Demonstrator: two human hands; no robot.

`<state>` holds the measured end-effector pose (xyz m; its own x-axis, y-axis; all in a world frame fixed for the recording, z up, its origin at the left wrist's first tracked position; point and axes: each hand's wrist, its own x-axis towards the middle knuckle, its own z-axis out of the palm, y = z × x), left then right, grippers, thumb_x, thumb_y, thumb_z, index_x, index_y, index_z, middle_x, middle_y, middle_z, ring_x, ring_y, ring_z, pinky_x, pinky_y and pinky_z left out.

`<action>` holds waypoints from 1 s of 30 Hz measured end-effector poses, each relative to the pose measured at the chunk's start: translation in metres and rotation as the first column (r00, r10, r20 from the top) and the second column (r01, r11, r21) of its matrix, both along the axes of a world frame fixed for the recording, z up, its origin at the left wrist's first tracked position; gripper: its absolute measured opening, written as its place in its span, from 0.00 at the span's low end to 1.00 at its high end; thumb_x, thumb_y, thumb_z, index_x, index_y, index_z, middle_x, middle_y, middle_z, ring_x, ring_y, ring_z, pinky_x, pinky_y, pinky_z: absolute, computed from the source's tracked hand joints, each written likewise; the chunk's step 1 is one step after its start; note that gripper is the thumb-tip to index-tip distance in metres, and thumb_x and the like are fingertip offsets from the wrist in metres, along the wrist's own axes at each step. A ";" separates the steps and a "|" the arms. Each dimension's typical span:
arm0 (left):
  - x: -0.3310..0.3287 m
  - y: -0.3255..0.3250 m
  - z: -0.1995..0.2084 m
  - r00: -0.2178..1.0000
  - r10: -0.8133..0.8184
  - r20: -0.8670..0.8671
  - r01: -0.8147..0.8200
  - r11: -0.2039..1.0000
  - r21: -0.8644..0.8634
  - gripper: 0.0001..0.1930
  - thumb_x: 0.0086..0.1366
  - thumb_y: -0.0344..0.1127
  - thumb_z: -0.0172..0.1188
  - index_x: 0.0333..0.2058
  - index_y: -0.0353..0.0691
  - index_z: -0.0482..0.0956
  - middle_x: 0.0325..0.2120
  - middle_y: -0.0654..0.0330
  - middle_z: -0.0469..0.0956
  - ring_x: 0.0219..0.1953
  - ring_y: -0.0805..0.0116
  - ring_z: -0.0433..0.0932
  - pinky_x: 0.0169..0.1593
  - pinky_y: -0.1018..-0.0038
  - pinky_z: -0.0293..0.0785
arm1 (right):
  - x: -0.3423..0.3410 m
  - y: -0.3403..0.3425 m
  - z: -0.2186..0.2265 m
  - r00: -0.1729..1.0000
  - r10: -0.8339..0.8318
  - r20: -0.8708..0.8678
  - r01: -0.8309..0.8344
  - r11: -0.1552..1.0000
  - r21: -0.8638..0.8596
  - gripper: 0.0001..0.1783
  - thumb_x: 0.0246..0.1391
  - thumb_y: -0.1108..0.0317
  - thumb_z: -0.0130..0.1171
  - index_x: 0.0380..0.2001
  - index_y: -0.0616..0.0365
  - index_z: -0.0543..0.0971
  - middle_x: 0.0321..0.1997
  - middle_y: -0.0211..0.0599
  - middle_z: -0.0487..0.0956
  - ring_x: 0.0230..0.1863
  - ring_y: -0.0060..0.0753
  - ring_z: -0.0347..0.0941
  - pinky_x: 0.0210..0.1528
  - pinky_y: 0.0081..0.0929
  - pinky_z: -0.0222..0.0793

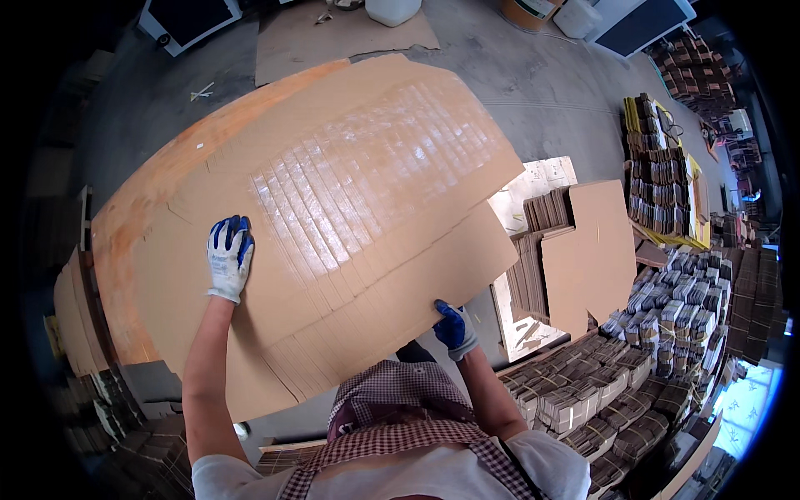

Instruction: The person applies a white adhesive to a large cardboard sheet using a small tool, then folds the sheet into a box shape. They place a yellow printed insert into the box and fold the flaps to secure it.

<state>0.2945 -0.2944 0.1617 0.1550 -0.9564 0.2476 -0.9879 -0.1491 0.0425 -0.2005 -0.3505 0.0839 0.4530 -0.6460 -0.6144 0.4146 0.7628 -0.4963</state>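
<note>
Cardboard (358, 208) under L hand (229, 257); R hand (454, 327) at near edge, prob. touching.

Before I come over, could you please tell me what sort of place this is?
Likely a cardboard workshop: large cardboard sheets on a worktop, and tied bundles of cut cardboard stacked to the right.

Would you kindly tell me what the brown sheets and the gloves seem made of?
Brown sheets: likely cardboard, matte with straight crease lines; the shiny patch could be film or glue. Gloves: probably pale fabric, matte, the contrasting blue fingers perhaps rubber coated.
</note>
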 end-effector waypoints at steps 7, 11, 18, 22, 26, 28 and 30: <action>-0.030 0.000 0.007 0.990 0.082 -0.115 -0.090 0.994 -0.066 0.23 0.61 0.40 0.60 0.55 0.44 0.73 0.58 0.55 0.70 0.60 0.50 0.64 0.64 0.55 0.58 | -0.014 -0.059 0.008 0.993 0.058 -0.104 -0.070 0.991 -0.115 0.24 0.56 0.72 0.56 0.57 0.61 0.69 0.53 0.39 0.76 0.53 0.36 0.75 0.55 0.30 0.71; -0.052 -0.002 0.028 0.977 0.060 -0.207 -0.088 0.988 -0.128 0.25 0.60 0.38 0.59 0.57 0.43 0.72 0.59 0.52 0.68 0.62 0.47 0.63 0.66 0.53 0.54 | -0.033 -0.079 -0.026 0.966 0.199 -0.163 -0.248 0.887 -0.390 0.24 0.57 0.72 0.55 0.57 0.63 0.68 0.54 0.42 0.75 0.53 0.37 0.75 0.55 0.33 0.72; -0.191 0.008 0.066 0.986 -0.129 -0.104 0.139 0.985 0.099 0.36 0.56 0.59 0.58 0.60 0.48 0.68 0.59 0.52 0.66 0.62 0.47 0.62 0.66 0.42 0.49 | -0.038 -0.122 -0.024 0.981 0.195 0.017 -0.196 0.977 0.090 0.27 0.54 0.73 0.58 0.58 0.58 0.67 0.53 0.37 0.74 0.54 0.37 0.72 0.54 0.33 0.71; -0.229 0.005 0.031 0.975 0.172 -0.139 -0.140 0.967 0.215 0.36 0.55 0.55 0.63 0.60 0.45 0.68 0.62 0.53 0.63 0.65 0.50 0.59 0.69 0.44 0.43 | -0.027 -0.124 -0.015 0.981 0.150 0.123 -0.166 0.976 0.139 0.29 0.52 0.73 0.60 0.58 0.57 0.65 0.53 0.36 0.73 0.55 0.36 0.71 0.54 0.32 0.70; -0.232 0.009 0.020 0.976 0.156 -0.152 -0.142 0.985 0.098 0.39 0.56 0.55 0.62 0.62 0.43 0.63 0.64 0.48 0.60 0.67 0.48 0.57 0.69 0.44 0.43 | -0.032 -0.126 -0.022 0.977 0.138 0.164 -0.156 0.982 0.104 0.30 0.52 0.74 0.59 0.59 0.57 0.66 0.52 0.36 0.73 0.54 0.37 0.71 0.54 0.32 0.70; -0.232 0.006 0.018 0.974 0.176 -0.144 -0.158 0.979 0.130 0.39 0.56 0.55 0.62 0.62 0.42 0.64 0.64 0.48 0.59 0.67 0.48 0.57 0.69 0.44 0.43 | -0.034 -0.131 -0.028 0.981 0.137 0.137 -0.151 0.984 0.096 0.29 0.52 0.74 0.59 0.59 0.57 0.66 0.52 0.37 0.73 0.54 0.37 0.72 0.55 0.32 0.70; -0.234 0.001 0.015 0.972 0.194 -0.135 -0.175 0.974 0.141 0.39 0.56 0.55 0.63 0.62 0.41 0.64 0.64 0.48 0.59 0.67 0.49 0.56 0.69 0.45 0.42 | -0.028 -0.142 -0.021 0.982 0.135 0.129 -0.146 0.986 0.079 0.28 0.53 0.75 0.58 0.59 0.58 0.67 0.53 0.37 0.74 0.55 0.37 0.72 0.56 0.32 0.69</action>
<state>0.0602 -0.2933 0.1770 0.3573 -0.9299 0.0875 -0.9271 -0.3417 0.1539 -0.2287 -0.4928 0.0631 0.6108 -0.5168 -0.5999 0.3538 0.8559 -0.3771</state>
